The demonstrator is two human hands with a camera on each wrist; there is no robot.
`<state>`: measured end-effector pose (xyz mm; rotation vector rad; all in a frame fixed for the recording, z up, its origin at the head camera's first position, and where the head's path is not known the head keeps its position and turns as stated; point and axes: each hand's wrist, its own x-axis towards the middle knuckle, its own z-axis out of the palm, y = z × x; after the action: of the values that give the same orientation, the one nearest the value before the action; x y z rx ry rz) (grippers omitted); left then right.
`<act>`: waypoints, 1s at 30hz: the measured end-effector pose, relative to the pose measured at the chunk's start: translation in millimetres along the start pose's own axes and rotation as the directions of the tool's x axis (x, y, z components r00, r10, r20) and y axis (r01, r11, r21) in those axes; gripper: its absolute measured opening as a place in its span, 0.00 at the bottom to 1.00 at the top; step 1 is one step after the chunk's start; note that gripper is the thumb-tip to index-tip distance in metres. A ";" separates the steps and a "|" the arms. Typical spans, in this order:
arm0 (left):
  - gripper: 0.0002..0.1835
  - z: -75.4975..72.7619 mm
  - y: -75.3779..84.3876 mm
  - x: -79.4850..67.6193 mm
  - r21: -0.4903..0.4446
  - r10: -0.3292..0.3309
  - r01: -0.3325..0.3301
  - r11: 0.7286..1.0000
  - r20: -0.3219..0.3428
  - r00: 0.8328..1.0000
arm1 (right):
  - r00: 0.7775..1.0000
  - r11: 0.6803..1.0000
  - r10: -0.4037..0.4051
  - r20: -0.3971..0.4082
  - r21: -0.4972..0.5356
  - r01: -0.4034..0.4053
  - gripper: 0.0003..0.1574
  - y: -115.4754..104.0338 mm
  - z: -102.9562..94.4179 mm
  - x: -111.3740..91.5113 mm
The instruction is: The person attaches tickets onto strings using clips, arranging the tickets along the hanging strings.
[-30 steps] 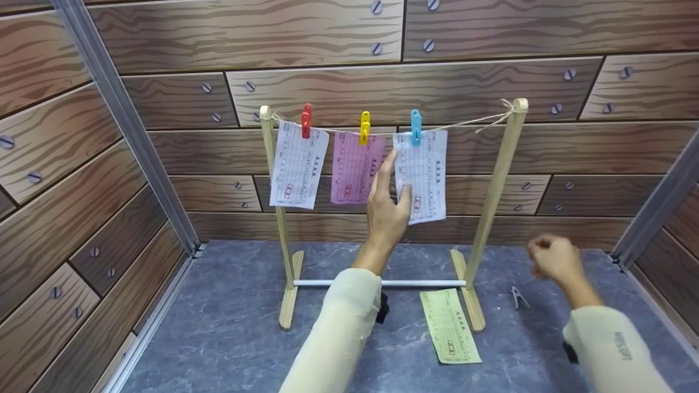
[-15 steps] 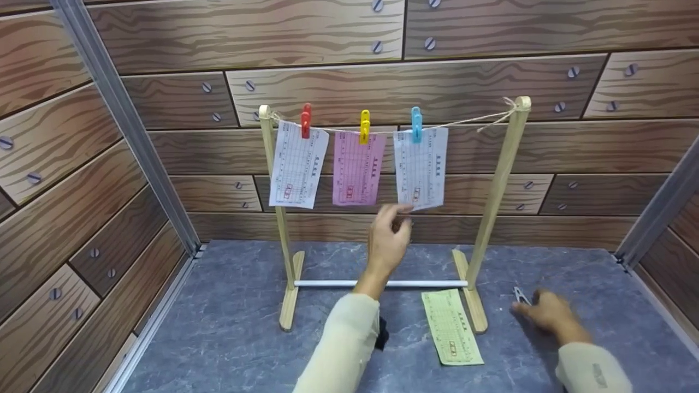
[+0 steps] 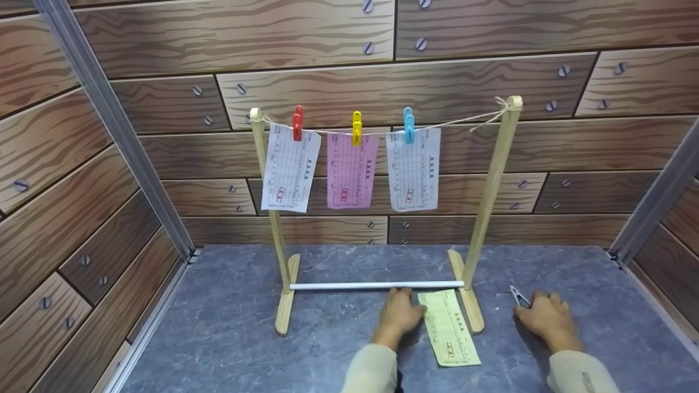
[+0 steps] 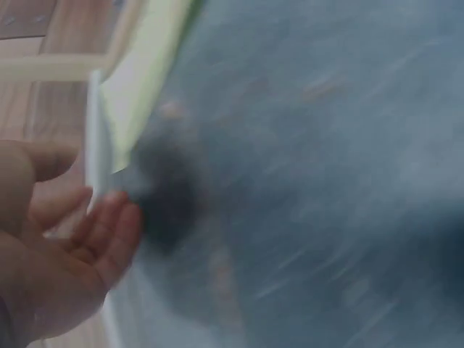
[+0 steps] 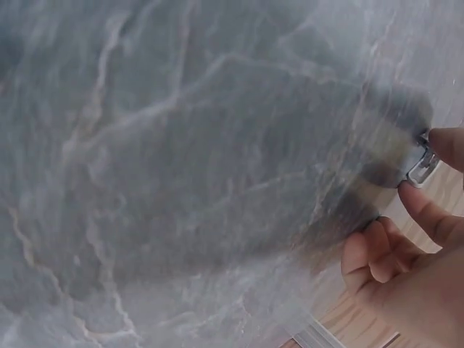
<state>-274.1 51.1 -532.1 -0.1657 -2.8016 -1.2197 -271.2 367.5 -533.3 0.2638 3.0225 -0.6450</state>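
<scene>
My right hand [image 3: 548, 321] is low over the tabletop at the right, thumb and forefinger pinching a grey clothespin [image 3: 517, 295] that lies there. In the right wrist view the clothespin [image 5: 423, 168] sits between those two fingertips. A green paper slip [image 3: 450, 330] with printed lines and a red stamp lies flat by the stand's right foot. Just left of its upper corner is my left hand [image 3: 400, 315], its fingers loosely bent and holding nothing. The left wrist view shows those fingertips [image 4: 127, 217] short of the slip's corner [image 4: 130, 109].
A wooden stand [image 3: 494, 191] with a white crossbar [image 3: 377, 285] carries a string [image 3: 458, 120]. On it hang a white slip [image 3: 290, 169] under a red clothespin [image 3: 297, 124], a pink slip [image 3: 352, 172] under a yellow one and another white slip [image 3: 413, 172] under a blue one.
My left hand has dropped from the right-hand hanging white slip to the table beside the green slip. My right hand has come down to the grey clothespin.
</scene>
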 end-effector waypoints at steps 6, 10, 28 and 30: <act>0.35 13.4 -3.6 -7.5 0.180 -0.009 0.004 0.984 0.029 1.000 | 1.000 1.000 0.007 -0.004 -0.020 -0.007 0.44 -5.7 0.1 -1.0; 0.28 13.9 -4.6 -8.6 0.236 0.025 -0.035 0.971 0.046 0.999 | 0.999 1.000 -0.010 -0.032 -0.003 0.010 0.36 -6.8 -0.3 -2.4; 0.25 5.9 -9.1 -13.8 0.046 0.063 -0.068 0.997 0.116 0.991 | 0.995 0.990 -0.054 -0.086 0.125 0.064 0.21 4.5 -0.7 -11.1; 0.27 7.1 -11.6 -14.1 0.020 0.086 -0.089 0.996 0.111 0.990 | 0.995 0.983 -0.045 -0.091 0.174 0.060 0.22 6.4 -2.8 -12.6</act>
<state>-261.9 47.5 -547.1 -0.3611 -2.8668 -1.1905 -257.7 372.4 -532.4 0.2243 3.0665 -0.9320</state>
